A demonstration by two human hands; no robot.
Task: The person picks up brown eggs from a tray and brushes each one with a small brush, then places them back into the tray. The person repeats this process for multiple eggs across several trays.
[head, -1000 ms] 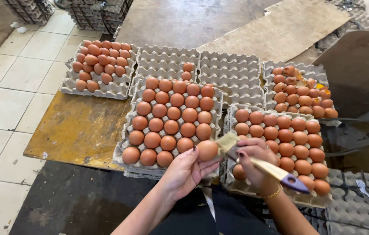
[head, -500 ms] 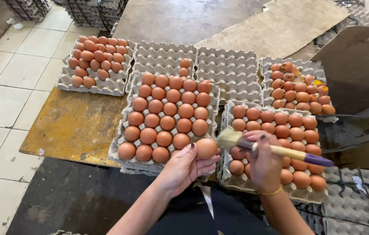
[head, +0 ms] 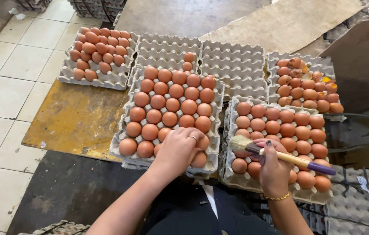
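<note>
My left hand [head: 179,149] lies on the front row of the middle grey egg tray [head: 123,150], fingers curled over a brown egg [head: 202,142] that is mostly hidden. The tray is nearly full of brown eggs. My right hand [head: 274,167] grips a paintbrush [head: 280,156] with a pale handle and purple end. Its bristles point left, above the front left corner of the right egg tray [head: 230,174], which is also full of brown eggs.
A partly filled tray [head: 106,78] sits at the back left and another [head: 275,58] at the back right. Nearly empty trays [head: 232,56] lie between them. Beneath are a yellow board [head: 76,117], tiled floor [head: 2,95] and a dark mat [head: 71,187]. Empty trays [head: 358,200] are stacked at the lower right.
My left hand has lowered the egg it held up at its fingertips down onto the middle tray's front row. The brush has dropped slightly and sits more level.
</note>
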